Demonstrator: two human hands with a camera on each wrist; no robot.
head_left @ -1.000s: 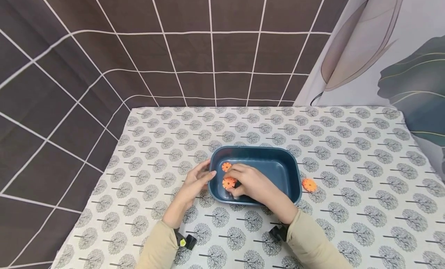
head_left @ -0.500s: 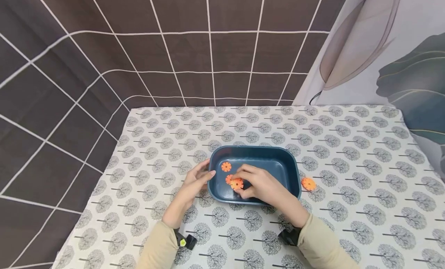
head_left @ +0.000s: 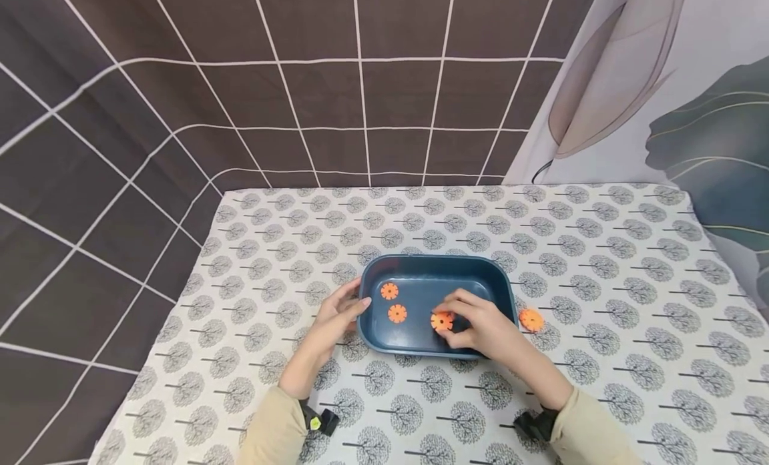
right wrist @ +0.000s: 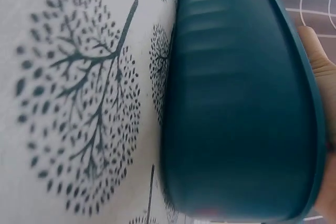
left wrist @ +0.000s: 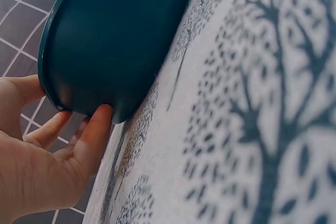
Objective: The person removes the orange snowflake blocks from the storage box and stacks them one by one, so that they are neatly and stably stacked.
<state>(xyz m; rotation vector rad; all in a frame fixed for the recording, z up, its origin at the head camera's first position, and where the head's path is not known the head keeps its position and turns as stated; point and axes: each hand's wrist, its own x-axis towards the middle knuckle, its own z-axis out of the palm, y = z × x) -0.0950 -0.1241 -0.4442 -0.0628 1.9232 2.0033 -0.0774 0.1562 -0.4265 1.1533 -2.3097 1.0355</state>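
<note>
A dark blue plastic basin sits on the table. My left hand holds its left end, with a digit over the rim and fingertips against the outer wall. My right hand reaches inside and pinches an orange notched disc between thumb and fingers, right of the basin's middle. Two more orange notched discs, a far one and a near one, lie on the basin floor toward its left end. The right wrist view shows mostly the basin's outer wall, with part of my hand beyond the rim.
Another orange disc lies on the tablecloth just outside the basin's right end. The cloth has a grey tree print. A brown curtain with white grid lines hangs behind and at the left; a pale leaf-patterned curtain hangs at the right.
My right hand has carried its disc rightward across the basin, away from the two discs at the left, uncovering the nearer one. My left hand stays at the basin's left end.
</note>
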